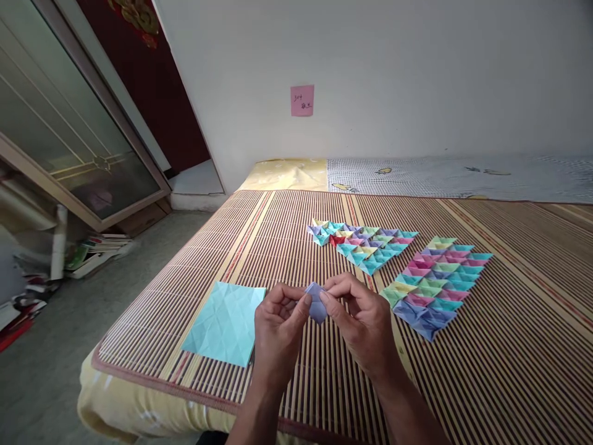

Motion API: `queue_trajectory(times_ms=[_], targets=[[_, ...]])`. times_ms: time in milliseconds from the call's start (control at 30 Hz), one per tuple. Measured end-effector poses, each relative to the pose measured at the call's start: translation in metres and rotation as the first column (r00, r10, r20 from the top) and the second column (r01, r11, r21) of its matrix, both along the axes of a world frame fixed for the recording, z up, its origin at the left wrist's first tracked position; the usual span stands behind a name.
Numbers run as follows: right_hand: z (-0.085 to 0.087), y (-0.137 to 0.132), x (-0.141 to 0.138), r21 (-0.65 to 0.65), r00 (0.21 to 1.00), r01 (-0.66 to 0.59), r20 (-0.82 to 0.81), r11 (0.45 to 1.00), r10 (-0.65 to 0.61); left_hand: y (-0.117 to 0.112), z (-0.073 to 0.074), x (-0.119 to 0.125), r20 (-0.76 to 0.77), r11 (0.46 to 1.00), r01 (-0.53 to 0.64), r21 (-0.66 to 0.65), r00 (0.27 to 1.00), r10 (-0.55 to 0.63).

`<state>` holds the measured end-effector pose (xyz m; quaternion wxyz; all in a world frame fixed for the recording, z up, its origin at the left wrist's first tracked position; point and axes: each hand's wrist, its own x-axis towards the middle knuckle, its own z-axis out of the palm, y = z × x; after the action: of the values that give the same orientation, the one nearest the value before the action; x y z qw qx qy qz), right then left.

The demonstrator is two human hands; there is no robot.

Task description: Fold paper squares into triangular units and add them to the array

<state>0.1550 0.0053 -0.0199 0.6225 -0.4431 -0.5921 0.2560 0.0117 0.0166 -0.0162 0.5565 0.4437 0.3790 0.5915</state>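
Note:
A small folded piece of lavender paper [317, 307] is held up between my two hands, above the bamboo mat. My left hand [281, 324] pinches its left edge between thumb and fingers. On its right edge, the thumb and fingers of my right hand [359, 318] are closed the same way. A square sheet of light-blue paper [222, 324] with crease lines lies flat to the left of my left hand. Beyond and to the right of my right hand are folded paper units in several colours, in one group [370, 241] and another group [430, 281].
The bamboo mat [152, 321] covers a bed with yellow patterned bedding [152, 417] showing at its front edge. A pink note [302, 101] is stuck on the white wall. To the left are a glass-panelled door [69, 111] and books [104, 247] on the floor.

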Motion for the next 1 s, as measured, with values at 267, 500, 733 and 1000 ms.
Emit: queue_trajectory(times_ms=[267,500,733,1000], targets=[[-0.0035,-0.0001,-0.0017,0.003,0.999,0.032,0.012,0.999,-0.032,0.0006,-0.0094,0.0056,0.034,0.999,-0.046,-0.029,0.998,0.047],[-0.0045,0.0009,0.0005,-0.117,1.000,0.004,-0.014,0.993,-0.006,-0.0010,-0.0045,0.0055,0.027,0.999,-0.015,-0.034,1.000,0.016],[0.0018,-0.0003,0.0019,-0.129,0.996,-0.060,0.057,0.990,0.067,-0.0040,-0.0033,0.0068,-0.070,1.000,-0.017,0.002,0.997,0.017],[-0.0011,-0.0003,0.0010,-0.203,0.989,-0.055,-0.147,0.978,0.025,0.0028,-0.0019,0.0038,0.031,0.972,0.190,-0.135,0.982,-0.188]])
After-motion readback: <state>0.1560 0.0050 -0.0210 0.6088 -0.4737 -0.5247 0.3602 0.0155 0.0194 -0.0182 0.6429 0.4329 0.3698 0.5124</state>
